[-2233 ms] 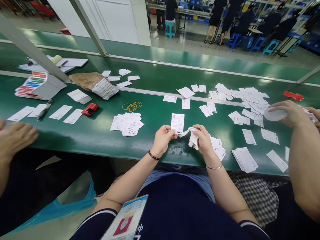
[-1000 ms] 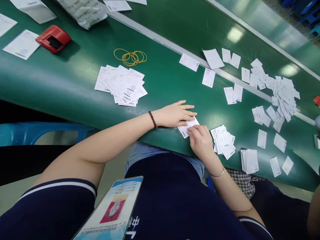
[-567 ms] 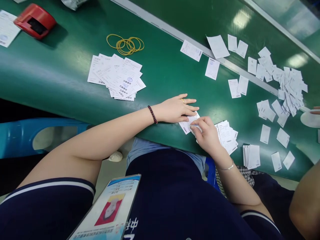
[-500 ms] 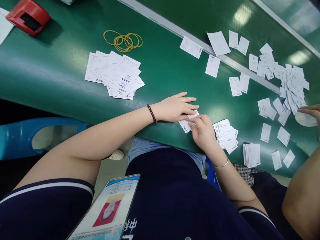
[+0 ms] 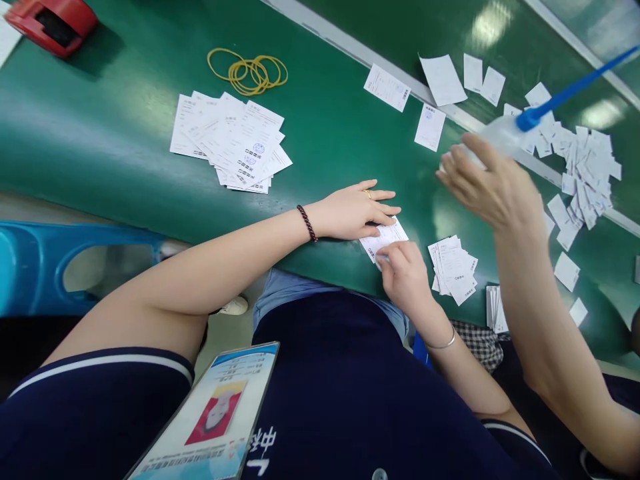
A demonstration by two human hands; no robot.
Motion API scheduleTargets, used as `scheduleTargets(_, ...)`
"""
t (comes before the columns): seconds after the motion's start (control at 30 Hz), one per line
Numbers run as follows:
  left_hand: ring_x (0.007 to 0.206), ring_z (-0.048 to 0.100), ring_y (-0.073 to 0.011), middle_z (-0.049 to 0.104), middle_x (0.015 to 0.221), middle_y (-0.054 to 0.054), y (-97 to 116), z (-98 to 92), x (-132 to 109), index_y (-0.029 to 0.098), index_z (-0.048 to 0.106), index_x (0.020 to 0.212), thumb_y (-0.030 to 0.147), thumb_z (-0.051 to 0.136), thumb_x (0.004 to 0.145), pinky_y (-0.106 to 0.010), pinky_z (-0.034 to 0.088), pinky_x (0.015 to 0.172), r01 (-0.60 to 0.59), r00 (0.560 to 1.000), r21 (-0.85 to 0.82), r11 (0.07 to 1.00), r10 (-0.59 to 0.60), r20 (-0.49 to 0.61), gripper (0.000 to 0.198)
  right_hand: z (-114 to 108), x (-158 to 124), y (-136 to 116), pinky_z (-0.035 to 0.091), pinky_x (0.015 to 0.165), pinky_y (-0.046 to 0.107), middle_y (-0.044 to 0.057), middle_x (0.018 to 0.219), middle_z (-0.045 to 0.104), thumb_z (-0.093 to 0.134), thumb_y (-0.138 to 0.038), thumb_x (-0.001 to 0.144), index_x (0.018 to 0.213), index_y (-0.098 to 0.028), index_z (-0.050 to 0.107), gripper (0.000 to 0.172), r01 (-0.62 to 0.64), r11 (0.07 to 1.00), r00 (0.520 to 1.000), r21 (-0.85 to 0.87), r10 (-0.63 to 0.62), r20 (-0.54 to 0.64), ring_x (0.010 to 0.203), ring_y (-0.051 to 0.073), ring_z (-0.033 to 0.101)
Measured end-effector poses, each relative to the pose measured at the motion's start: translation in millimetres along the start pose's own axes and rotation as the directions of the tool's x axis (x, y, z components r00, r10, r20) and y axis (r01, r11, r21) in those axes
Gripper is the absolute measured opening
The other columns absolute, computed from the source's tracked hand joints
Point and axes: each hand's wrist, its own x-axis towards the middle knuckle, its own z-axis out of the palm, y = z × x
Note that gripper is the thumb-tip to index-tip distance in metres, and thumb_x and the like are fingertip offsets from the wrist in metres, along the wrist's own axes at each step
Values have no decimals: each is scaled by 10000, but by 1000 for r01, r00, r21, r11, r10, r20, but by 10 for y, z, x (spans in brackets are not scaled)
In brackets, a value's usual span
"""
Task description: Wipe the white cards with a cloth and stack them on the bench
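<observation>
A small white printed card (image 5: 391, 235) lies on the green table (image 5: 320, 133) near its front edge. Flat on the table, my left hand (image 5: 353, 212) has its fingers spread, with fingertips on the card's upper left side. My right hand (image 5: 404, 270) is closed in a pinch at the card's lower edge; what is between its fingertips is too small to make out. Just right of it sits a loose pile of white cards (image 5: 454, 267). A larger fanned pile of cards (image 5: 230, 140) lies to the upper left.
Another person's hand (image 5: 493, 180) holds a translucent bottle with a blue nozzle (image 5: 575, 93) over the table at right. Scattered cards (image 5: 585, 173) lie beyond. Yellow rubber bands (image 5: 250, 72) and a red tape dispenser (image 5: 53, 23) are at the upper left.
The other person's hand has come in from the right with the bottle. My right hand has shifted slightly down the card, and more of the card shows.
</observation>
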Motion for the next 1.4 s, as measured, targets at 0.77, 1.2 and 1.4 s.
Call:
scheduleTargets(0.77,1466,285,-209,482,1469,57,-18,7,-5,332,636,1221,327,525,915,-500,98,1222,10,1000,-24,1000,-11,-9,326,32,82,-95,475,818,425,97,881,584,449,-174,911,905,-198,609,162,-49,999,996,12,48,72,881,263,536)
scheduleTargets(1.2,1463,290,-212,484,1469,38,-15,3,-9,315,633,1234,308,520,918,-496,96,1223,5,1000,-38,999,-6,-17,336,73,83,-101,468,794,431,113,890,586,436,-185,920,914,-189,605,169,-83,994,996,-65,82,-18,859,270,527)
scheduleTargets(1.4,1470,273,-212,472,1480,23,-14,-9,-22,290,610,1272,318,446,950,-488,89,1226,1,1000,4,1000,-1,7,362,69,61,-152,477,820,392,90,874,600,452,-174,915,902,-199,615,165,-15,1000,997,22,13,80,859,246,547)
